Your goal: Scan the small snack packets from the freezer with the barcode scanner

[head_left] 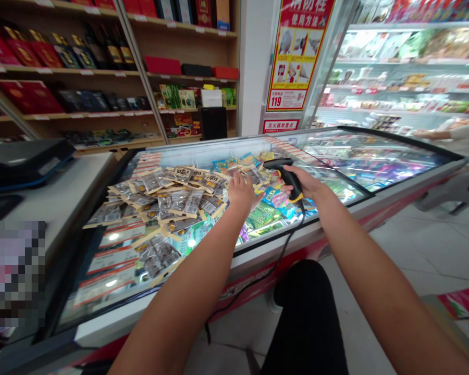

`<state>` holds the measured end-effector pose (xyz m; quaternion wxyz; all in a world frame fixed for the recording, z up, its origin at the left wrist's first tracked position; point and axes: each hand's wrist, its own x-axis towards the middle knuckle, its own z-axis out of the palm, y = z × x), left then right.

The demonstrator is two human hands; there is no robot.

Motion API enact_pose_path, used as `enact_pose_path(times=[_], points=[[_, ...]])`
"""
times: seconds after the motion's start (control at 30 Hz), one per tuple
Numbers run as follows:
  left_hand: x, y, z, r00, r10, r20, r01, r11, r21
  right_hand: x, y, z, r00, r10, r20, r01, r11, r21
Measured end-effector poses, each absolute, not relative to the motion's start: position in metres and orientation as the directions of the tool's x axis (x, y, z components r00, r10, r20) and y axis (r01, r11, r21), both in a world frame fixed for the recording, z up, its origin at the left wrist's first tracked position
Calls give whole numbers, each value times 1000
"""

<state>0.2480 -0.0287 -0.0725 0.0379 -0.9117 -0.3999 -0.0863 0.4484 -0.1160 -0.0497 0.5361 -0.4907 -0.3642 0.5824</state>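
My right hand [307, 183] grips a black barcode scanner [284, 172] with a yellow trim, its head pointing left over the freezer lid. Its black cable [273, 263] hangs down the freezer front. My left hand [240, 191] reaches onto a spread of small snack packets [172, 200] lying on the glass lid, fingers bent down onto the packets near the colourful ones [258, 172]. I cannot see whether it has pinched one.
A chest freezer [379, 200] with sliding glass lids runs across the view. A counter with a black device [23, 164] stands at the left. Wooden shelves of boxed goods [82, 57] fill the back. A chilled display [406, 73] and another person's arm [433, 134] are at the right.
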Motion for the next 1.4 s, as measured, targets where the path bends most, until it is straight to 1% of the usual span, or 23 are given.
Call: enact_pose_path(times=[0.13, 0.27, 0.37, 0.47, 0.6, 0.73, 0.8, 0.87, 0.9, 1.0, 1.03, 1.07, 1.1, 1.13, 1.23, 1.3, 1.4], points=[[249, -23, -77, 744, 636, 205, 645, -763, 29, 441, -117, -31, 175, 941, -291, -189, -258, -948], [250, -20, -78, 746, 650, 145, 646, -759, 79, 436, -125, -15, 146, 920, -363, -84, -354, -931], [250, -20, -77, 752, 647, 129, 637, -763, 114, 434, -131, -12, 139, 913, -383, -28, -383, -923], [250, -20, -77, 751, 648, 123, 633, -761, 144, 434, -136, -13, 136, 911, -388, -42, -386, -921], [250, -20, -78, 747, 654, 117, 638, -756, 147, 434, -139, -14, 148, 904, -401, -91, -392, -916], [250, -18, -78, 748, 652, 123, 637, -757, 145, 434, -144, -13, 206, 887, -412, -109, -398, -911], [249, -20, -77, 752, 641, 153, 627, -767, 134, 436, -150, -13, 239, 890, -388, -141, -364, -921], [248, -27, -74, 791, 572, 217, 563, -819, 109, 441, -157, -13, 266, 894, -360, -180, -320, -930], [248, -32, -73, 829, 503, 244, 495, -864, 97, 444, -162, -14, 280, 894, -350, -198, -303, -932], [251, -57, -71, 950, 192, 247, 176, -981, 86, 454, -177, -16, 335, 877, -343, -245, -271, -931], [254, -66, -72, 968, 105, 229, 87, -992, 89, 457, -182, -16, 356, 869, -344, -262, -260, -929], [257, -73, -74, 977, 61, 205, 45, -995, 84, 459, -187, -17, 371, 862, -345, -278, -251, -927], [261, -80, -76, 982, 54, 180, 42, -997, 70, 460, -192, -17, 378, 858, -348, -295, -245, -924], [265, -84, -78, 985, 74, 159, 66, -996, 51, 461, -196, -18, 376, 857, -353, -309, -243, -919], [276, -83, -84, 969, 202, 140, 200, -979, 28, 461, -208, -19, 334, 864, -376, -316, -274, -908], [278, -77, -85, 955, 262, 143, 258, -965, 41, 460, -214, -21, 316, 861, -399, -276, -319, -907], [275, -67, -84, 945, 297, 135, 295, -955, 32, 458, -219, -25, 333, 843, -422, -195, -377, -906]])
